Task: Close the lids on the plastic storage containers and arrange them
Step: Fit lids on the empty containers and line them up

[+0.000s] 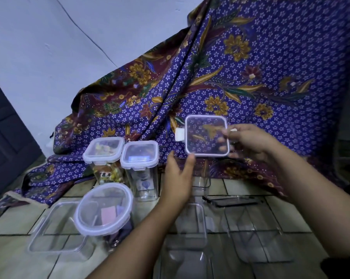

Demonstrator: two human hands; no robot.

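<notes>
A square clear lid is held in the air, its flat face tilted toward the camera and one locking flap sticking out to the left. The right hand has its grip clamped on the lid's right edge; the left hand is spread apart, its thumb touching the lid's lower left corner. Below, clear open containers on the tiled floor are hard to make out. To the left stand two tall lidded jars and a round lidded tub. A patterned cloth hangs behind.
</notes>
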